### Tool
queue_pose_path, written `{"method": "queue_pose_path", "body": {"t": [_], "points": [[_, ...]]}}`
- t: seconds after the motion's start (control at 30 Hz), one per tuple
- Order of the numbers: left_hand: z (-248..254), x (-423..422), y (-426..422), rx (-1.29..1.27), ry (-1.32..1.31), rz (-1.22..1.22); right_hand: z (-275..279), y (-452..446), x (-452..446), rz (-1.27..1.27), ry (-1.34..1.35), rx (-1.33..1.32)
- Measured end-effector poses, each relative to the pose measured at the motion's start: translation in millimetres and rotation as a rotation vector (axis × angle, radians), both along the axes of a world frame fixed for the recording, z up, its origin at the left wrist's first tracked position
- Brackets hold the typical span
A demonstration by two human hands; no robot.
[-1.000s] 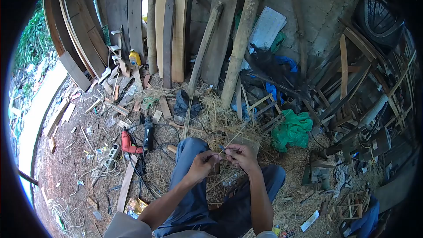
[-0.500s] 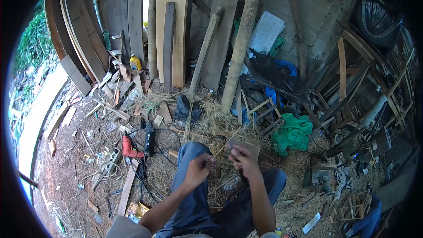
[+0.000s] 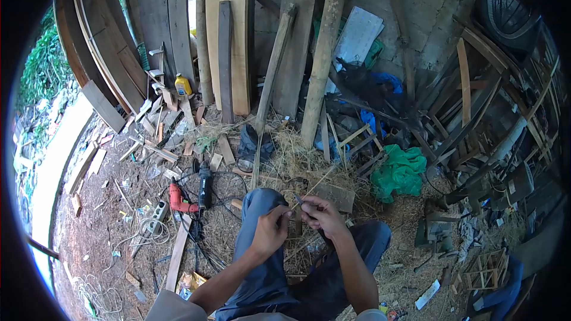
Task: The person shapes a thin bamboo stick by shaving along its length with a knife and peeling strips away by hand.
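Note:
Between my knees, my left hand (image 3: 272, 228) pinches one end of a thin pale strip (image 3: 317, 183), which slants up and to the right. Close beside it, my right hand (image 3: 322, 215) is closed on a small dark tool (image 3: 299, 200) that looks like a blade and meets the strip near my left fingertips. The tool's handle is mostly hidden by my fingers. Below the strip's far part, a flat wooden block (image 3: 334, 197) lies on the straw-covered ground.
A red drill (image 3: 180, 200), a dark power tool (image 3: 205, 186) and a power strip (image 3: 156, 217) lie with cables on the left. A green plastic bag (image 3: 397, 172) is at right. Boards (image 3: 229, 41) and poles lean behind; scrap wood is piled at far right.
My right hand moved up and away from my left hand, blurred, and has now come back down beside it. The camera view has shifted slightly.

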State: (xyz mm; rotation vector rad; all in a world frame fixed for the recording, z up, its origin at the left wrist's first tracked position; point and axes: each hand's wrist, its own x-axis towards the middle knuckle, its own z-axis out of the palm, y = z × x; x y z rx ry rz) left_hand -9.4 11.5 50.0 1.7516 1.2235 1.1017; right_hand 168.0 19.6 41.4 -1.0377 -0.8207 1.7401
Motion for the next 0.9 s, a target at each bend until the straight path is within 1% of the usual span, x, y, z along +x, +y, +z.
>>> {"method": "queue_pose_path", "body": {"t": [0.13, 0.37, 0.47, 0.53, 0.67, 0.73, 0.8, 0.87, 0.9], "points": [[-1, 4, 2, 0.154, 0.020, -0.044, -6, 4, 11, -0.035, -0.026, -0.027], [5, 6, 1, 0.140, 0.087, -0.093, -2, 4, 19, -0.070, -0.051, -0.050], [6, 7, 1, 0.141, 0.049, -0.071, -1, 6, 19, -0.060, -0.096, -0.054], [6, 7, 0, 0.120, 0.112, -0.062, -4, 9, 22, -0.078, -0.109, -0.059], [8, 8, 2, 0.101, 0.149, -0.065, 0, 10, 23, -0.072, -0.125, -0.066], [11, 8, -1, 0.099, 0.160, -0.051, -8, 11, 23, -0.095, -0.159, -0.076], [12, -1, -10, 0.093, 0.162, -0.043, -28, 29, 57, -0.437, -0.400, -0.117], [7, -15, -17, 0.095, 0.181, -0.038, -38, 34, 104, -0.588, -0.315, -0.012], [1, -21, -17, 0.106, 0.166, -0.031, -36, 33, 112, -0.584, -0.307, -0.005]]}}
